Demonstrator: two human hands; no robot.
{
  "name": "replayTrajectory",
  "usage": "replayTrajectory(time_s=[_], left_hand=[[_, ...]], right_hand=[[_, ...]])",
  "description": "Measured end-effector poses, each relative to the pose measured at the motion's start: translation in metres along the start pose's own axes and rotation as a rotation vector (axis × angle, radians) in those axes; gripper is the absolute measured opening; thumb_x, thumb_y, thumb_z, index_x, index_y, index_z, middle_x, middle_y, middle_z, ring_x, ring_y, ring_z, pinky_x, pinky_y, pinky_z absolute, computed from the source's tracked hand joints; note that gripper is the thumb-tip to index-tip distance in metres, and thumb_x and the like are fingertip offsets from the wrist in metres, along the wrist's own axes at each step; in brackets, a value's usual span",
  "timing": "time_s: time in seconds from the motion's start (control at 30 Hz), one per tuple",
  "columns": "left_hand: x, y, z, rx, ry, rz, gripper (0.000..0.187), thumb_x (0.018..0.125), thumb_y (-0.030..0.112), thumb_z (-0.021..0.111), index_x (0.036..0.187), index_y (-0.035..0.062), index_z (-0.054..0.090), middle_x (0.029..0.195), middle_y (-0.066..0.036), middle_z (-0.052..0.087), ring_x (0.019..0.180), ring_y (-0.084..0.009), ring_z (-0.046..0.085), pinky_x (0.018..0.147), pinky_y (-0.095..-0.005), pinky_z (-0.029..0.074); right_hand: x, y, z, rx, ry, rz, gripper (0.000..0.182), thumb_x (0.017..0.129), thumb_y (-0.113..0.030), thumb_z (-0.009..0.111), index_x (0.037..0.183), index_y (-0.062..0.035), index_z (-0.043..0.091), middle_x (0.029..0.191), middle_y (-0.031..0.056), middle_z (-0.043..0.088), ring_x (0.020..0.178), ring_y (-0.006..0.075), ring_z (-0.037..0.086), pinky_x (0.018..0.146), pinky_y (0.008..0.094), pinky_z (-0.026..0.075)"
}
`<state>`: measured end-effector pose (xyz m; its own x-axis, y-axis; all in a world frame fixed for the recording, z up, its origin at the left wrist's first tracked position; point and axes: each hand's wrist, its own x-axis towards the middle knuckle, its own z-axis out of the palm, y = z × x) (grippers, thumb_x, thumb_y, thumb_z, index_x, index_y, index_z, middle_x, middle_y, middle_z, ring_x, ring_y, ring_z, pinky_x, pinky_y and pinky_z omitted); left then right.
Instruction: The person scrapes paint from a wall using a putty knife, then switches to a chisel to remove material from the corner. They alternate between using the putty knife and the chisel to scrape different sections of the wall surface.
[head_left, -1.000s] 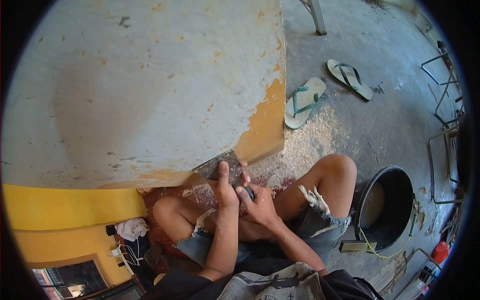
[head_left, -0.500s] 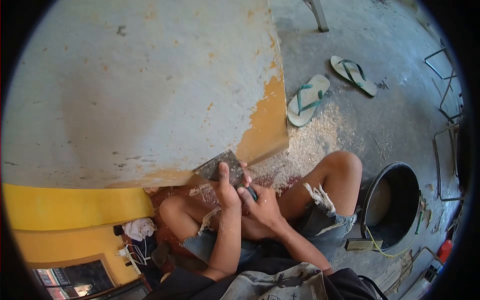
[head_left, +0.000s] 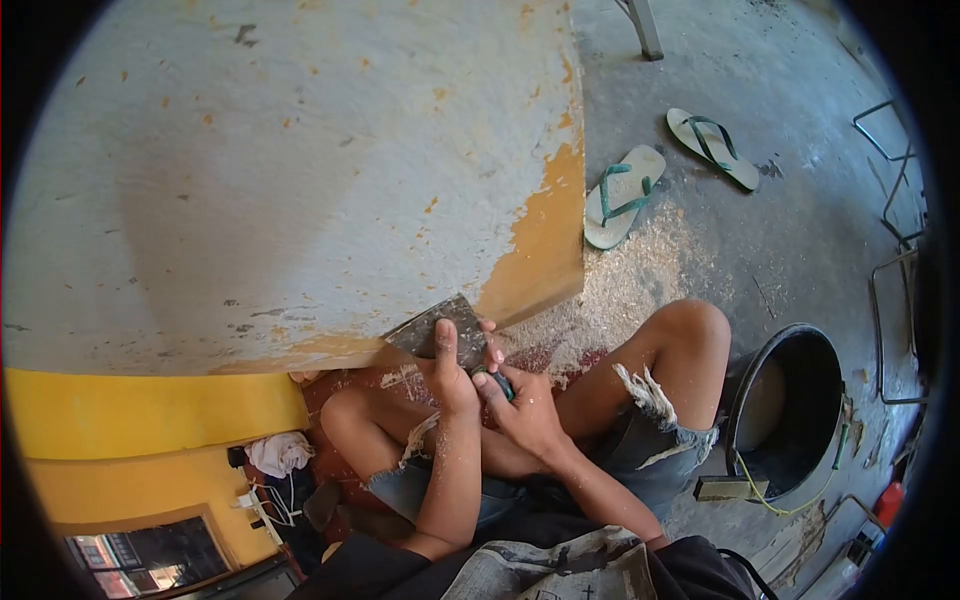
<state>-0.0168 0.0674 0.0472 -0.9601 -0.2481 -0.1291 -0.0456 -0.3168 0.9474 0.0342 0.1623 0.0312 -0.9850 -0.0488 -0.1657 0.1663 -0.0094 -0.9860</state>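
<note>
A scraper [head_left: 465, 325] with a wide, flat, paint-specked metal blade lies against the lower edge of the wall [head_left: 250, 180], whose whitish coat is worn to orange in patches. My left hand [head_left: 455, 385] grips the blade, thumb laid on its face and fingers behind it. Closed around the dark green handle is my right hand [head_left: 525, 410], close beside the left. Most of the handle is hidden by the fingers. Pale flecks dot my forearms.
Scraped flakes [head_left: 640, 275] cover the floor beyond my knees. A pair of flip-flops lies there, one near sandal [head_left: 622, 197] and one farther sandal [head_left: 712, 148]. To the right stands a black bucket [head_left: 740, 400] beside a small block [head_left: 725, 488]. A crumpled cloth [head_left: 280, 455] and cables are at left.
The view has shifted slightly, so the wall's corner sits a little farther right. Both hands keep their hold on the scraper, with hardly any movement.
</note>
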Motion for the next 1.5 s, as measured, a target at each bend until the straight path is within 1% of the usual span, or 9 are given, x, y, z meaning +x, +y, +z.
replayTrajectory(time_s=[0.27,0.33,0.6,0.77,0.87,0.97,1.1,1.37,1.5], left_hand=[[-0.001,-0.002,0.007,0.040,0.022,0.018,0.058,0.097,0.057,0.051,0.089,-0.0005,0.057,0.058,-0.009,0.053,0.048,-0.0163,0.049,0.047,-0.0257,0.040],[0.002,0.004,0.013,-0.033,0.009,0.005,0.056,0.097,0.054,0.053,0.089,-0.0009,0.057,0.058,-0.009,0.053,0.048,-0.0168,0.050,0.046,-0.0260,0.040],[0.003,0.003,0.017,-0.202,-0.053,0.017,0.038,0.095,0.035,0.064,0.100,-0.0020,0.058,0.081,-0.016,0.066,0.052,-0.0198,0.060,0.042,-0.0279,0.045],[-0.001,0.004,0.012,-0.255,-0.075,-0.060,0.032,0.094,0.028,0.067,0.103,-0.0024,0.060,0.081,-0.016,0.069,0.052,-0.0175,0.061,0.043,-0.0266,0.047],[0.004,0.017,0.019,-0.248,-0.099,-0.018,0.034,0.095,0.030,0.065,0.100,-0.0031,0.060,0.079,-0.017,0.068,0.052,-0.0184,0.061,0.043,-0.0269,0.046],[0.000,0.013,0.019,-0.289,-0.120,-0.035,0.031,0.094,0.026,0.067,0.100,-0.0036,0.062,0.081,-0.017,0.070,0.054,-0.0177,0.062,0.044,-0.0268,0.047],[0.003,0.014,0.019,-0.270,-0.121,-0.038,0.030,0.094,0.027,0.067,0.099,-0.0032,0.063,0.081,-0.017,0.070,0.053,-0.0181,0.062,0.044,-0.0268,0.047],[0.000,0.018,0.020,-0.275,-0.077,0.007,0.034,0.093,0.029,0.068,0.098,-0.0035,0.062,0.079,-0.017,0.069,0.052,-0.0194,0.062,0.044,-0.0269,0.047],[-0.001,0.013,0.017,-0.222,-0.078,-0.012,0.034,0.093,0.030,0.067,0.098,-0.0031,0.061,0.078,-0.017,0.069,0.052,-0.0190,0.062,0.043,-0.0272,0.047]], right_hand=[[0.005,0.005,-0.007,-0.062,-0.014,0.033,0.038,0.093,-0.035,0.065,0.090,0.0030,0.068,0.060,0.0244,0.057,0.055,0.0369,0.062,0.055,0.0404,0.047],[0.003,0.001,-0.002,-0.024,0.063,-0.101,0.037,0.093,-0.033,0.065,0.091,0.0037,0.067,0.058,0.0218,0.055,0.050,0.0271,0.058,0.054,0.0385,0.046],[0.005,-0.001,-0.006,-0.050,0.054,-0.060,0.032,0.095,-0.025,0.064,0.089,0.0059,0.064,0.055,0.0123,0.052,0.057,0.0083,0.045,0.053,0.0324,0.043],[0.001,0.017,0.001,0.047,0.037,0.000,0.032,0.097,-0.024,0.063,0.087,0.0068,0.062,0.056,0.0086,0.049,0.058,0.0081,0.042,0.053,0.0322,0.041],[0.003,0.000,-0.004,-0.091,0.021,-0.058,0.038,0.102,-0.027,0.054,0.078,0.0025,0.055,0.062,-0.0005,0.050,0.060,0.0079,0.046,0.054,0.0285,0.040],[0.001,0.014,-0.002,-0.041,0.083,-0.049,0.034,0.098,-0.026,0.062,0.086,0.0057,0.061,0.057,0.0063,0.046,0.059,0.0089,0.041,0.053,0.0319,0.040],[0.000,0.006,-0.003,-0.071,0.023,-0.018,0.037,0.103,-0.025,0.053,0.079,0.0036,0.053,0.064,0.0011,0.048,0.063,0.0086,0.043,0.056,0.0295,0.039],[0.002,0.011,-0.001,-0.098,0.061,-0.050,0.033,0.100,-0.024,0.057,0.080,0.0033,0.056,0.060,0.0014,0.048,0.060,0.0087,0.041,0.053,0.0307,0.038],[-0.002,0.008,-0.003,-0.123,0.082,-0.111,0.032,0.096,-0.025,0.063,0.086,0.0053,0.061,0.054,0.0098,0.045,0.054,0.0100,0.041,0.050,0.0337,0.040]])
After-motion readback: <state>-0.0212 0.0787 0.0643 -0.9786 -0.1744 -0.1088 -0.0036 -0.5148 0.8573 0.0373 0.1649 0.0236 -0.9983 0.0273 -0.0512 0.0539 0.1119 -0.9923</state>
